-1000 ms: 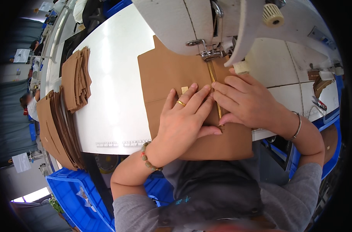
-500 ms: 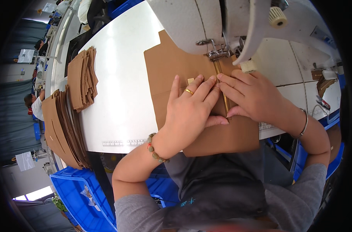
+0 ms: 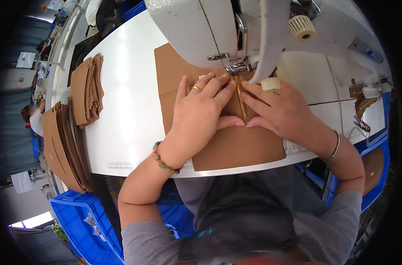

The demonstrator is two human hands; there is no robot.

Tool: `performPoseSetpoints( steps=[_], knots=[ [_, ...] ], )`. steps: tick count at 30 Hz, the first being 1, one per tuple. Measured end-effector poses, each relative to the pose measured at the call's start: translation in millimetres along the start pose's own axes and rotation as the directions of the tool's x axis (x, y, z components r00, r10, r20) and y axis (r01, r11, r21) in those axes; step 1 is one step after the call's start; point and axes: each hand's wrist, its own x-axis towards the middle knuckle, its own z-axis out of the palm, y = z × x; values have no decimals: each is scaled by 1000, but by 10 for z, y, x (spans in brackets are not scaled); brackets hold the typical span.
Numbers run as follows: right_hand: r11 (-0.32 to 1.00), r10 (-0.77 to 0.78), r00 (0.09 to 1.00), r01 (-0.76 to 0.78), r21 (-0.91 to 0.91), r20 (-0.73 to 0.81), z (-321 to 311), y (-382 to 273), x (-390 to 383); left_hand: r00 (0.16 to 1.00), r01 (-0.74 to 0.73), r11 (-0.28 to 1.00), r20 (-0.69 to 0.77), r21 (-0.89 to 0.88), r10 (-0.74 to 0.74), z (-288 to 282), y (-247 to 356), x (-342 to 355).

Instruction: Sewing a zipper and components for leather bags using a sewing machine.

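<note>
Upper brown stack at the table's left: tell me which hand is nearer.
Left. The left hand rests on the brown panel, right of the upper brown stack; the right hand lies farther right, across the gold zipper.

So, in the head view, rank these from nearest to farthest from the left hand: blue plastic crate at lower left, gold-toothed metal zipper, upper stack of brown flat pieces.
Nearest to the left hand first:
1. Gold-toothed metal zipper, just to its right.
2. Upper stack of brown flat pieces, off to its left.
3. Blue plastic crate, lower left.
</note>
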Motion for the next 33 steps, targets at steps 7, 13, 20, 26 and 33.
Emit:
performPoseSetpoints(
  steps=[7, 13, 20, 26, 33],
  knots=[
    [1000, 20, 999, -20, 10, 29, 0, -3, 17, 999, -23, 1000, -22, -6, 23, 3, -23, 12],
    [999, 33, 999, -33, 28, 30, -28, 2, 22, 999, -3, 999, -45, -34, 1, 37, -6, -15],
    [993, -13, 1000, 10, 117, 22, -87, -24, -21, 994, -17, 985, -107, -174, -2, 65, 129, -174],
    [989, -23, 1000, 23, 144, 0, -69, -35, -29, 994, -44, 982, -110, -181, 24, 35, 147, -181],
    [995, 33, 999, -35, 89, 27, -14, 17, 30, 988, -77, 993, -143, -88, 64, 68, -1, -34]
  ],
)
